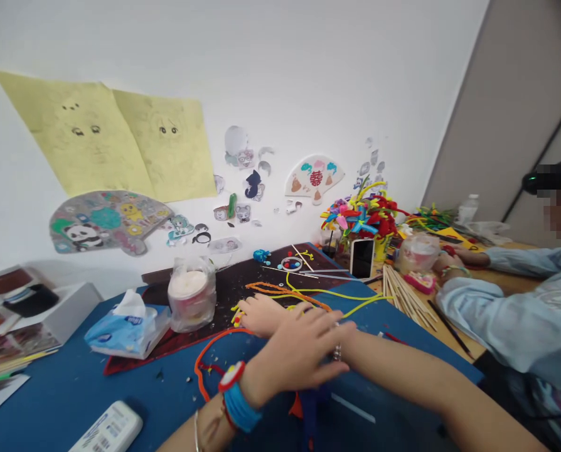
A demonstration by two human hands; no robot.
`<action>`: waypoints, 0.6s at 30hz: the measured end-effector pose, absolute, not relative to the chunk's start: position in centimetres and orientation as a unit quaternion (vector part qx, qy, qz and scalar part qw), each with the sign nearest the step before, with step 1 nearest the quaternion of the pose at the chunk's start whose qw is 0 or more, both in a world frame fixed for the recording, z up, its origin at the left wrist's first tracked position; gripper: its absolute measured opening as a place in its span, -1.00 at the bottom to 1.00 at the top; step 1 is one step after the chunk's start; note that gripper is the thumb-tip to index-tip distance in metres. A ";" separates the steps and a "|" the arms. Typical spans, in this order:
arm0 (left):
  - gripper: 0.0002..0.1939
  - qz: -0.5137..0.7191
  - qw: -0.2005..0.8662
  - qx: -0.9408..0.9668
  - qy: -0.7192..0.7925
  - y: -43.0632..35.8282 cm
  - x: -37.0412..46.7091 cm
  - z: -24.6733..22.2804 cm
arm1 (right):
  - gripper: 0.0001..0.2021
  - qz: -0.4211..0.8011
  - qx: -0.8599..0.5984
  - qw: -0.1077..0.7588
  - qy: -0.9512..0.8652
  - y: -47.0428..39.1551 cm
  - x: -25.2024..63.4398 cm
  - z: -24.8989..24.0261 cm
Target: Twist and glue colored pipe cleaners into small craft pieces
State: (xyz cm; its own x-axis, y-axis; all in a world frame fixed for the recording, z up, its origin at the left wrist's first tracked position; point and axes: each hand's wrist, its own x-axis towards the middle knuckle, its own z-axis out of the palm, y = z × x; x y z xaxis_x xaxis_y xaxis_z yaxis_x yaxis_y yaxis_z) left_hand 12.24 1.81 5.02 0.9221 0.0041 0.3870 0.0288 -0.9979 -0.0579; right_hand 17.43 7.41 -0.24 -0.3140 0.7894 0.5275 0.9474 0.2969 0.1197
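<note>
My left hand (302,342), wearing a blue band and a red-and-white round piece at the wrist, lies across my right wrist with its fingers spread. Its fingers are beside a silver bracelet (337,350) on my right arm. Beyond it my right hand (264,315) reaches left over the mat, fingers curled around a small yellow pipe-cleaner piece (237,317) with red spots, mostly hidden. Orange pipe cleaners (280,290) lie just past my hands, and a longer orange one (203,355) curves to their left. Yellow-green pipe cleaners (356,304) stretch to the right.
A tissue pack (125,329) and a bagged tub (192,295) stand left. At the back are a dish of beads (290,263), a phone (362,258) and pipe-cleaner flowers (363,216). Wooden sticks (405,298) lie right, near another person's sleeve (492,320). A white device (108,430) lies in front.
</note>
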 end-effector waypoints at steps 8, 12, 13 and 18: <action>-0.36 -0.144 0.127 -0.978 -0.084 1.3 13.0 2.8 | -0.84 -0.207 -0.373 0.099 -0.899 8.8 17.3 0.7; -0.56 -0.121 0.125 -0.979 -0.110 3.7 11.5 4.0 | -0.84 -0.180 -0.433 0.119 -0.875 8.0 18.2 -1.0; -0.56 -0.127 0.117 -0.979 -0.112 3.9 11.2 4.4 | -0.82 -0.154 -0.462 0.156 -0.860 7.8 18.5 -1.2; -0.31 -0.170 0.056 -0.983 -0.036 2.4 11.4 4.9 | -0.81 0.043 -0.493 0.377 -0.783 8.7 19.3 -0.9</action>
State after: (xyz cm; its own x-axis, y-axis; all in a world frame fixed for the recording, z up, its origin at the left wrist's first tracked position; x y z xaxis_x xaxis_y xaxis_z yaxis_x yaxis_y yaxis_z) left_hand 11.41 2.43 4.91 0.9396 0.0517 0.3383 0.0900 -0.9911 -0.0985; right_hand 19.30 8.66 -0.86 -0.2299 0.8049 0.5470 0.7398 0.5097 -0.4391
